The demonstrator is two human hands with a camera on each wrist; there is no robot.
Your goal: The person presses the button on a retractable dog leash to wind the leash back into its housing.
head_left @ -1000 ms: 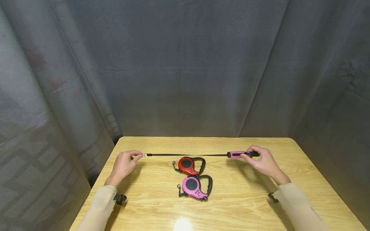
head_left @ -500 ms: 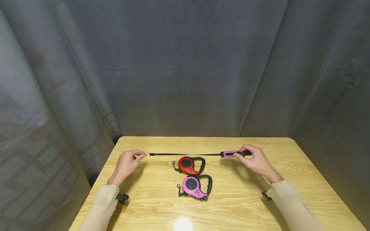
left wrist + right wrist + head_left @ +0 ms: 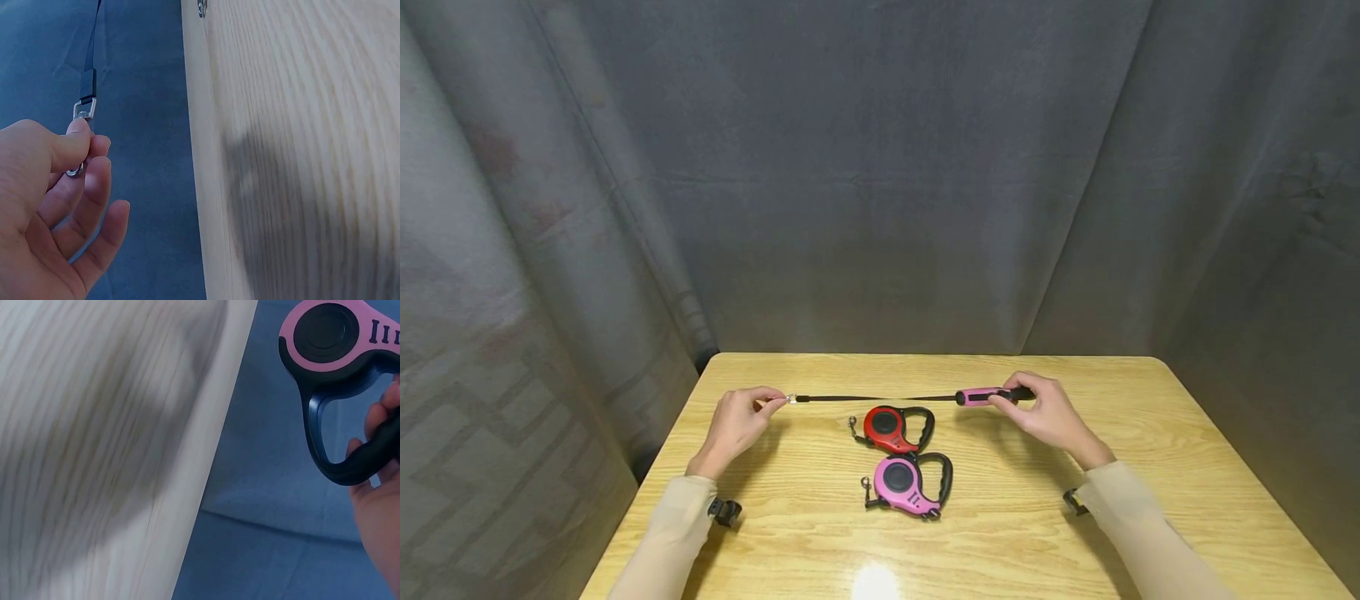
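Observation:
My left hand (image 3: 737,422) pinches the metal clip (image 3: 76,170) of a retractable dog leash between thumb and index finger. From the clip a black strap (image 3: 872,398) runs stretched to the right, above the table. At its other end my right hand (image 3: 1048,412) grips the black handle (image 3: 369,459) of the pink leash case (image 3: 375,314). In the head view this case is seen edge-on. Below the strap lie two more leashes on the table: a red one (image 3: 880,423) and, nearer me, a pink one (image 3: 891,497). Each has a black loop handle on its right.
The wooden table (image 3: 805,542) has its far edge close beyond the strap. Grey curtains (image 3: 865,208) hang behind and on both sides. Each wrist carries a small black camera (image 3: 726,512).
Both hands have drawn toward each other, the right hand travelling left farther than the left hand moves right. The strap between them has become shorter. The two leashes on the table stay put.

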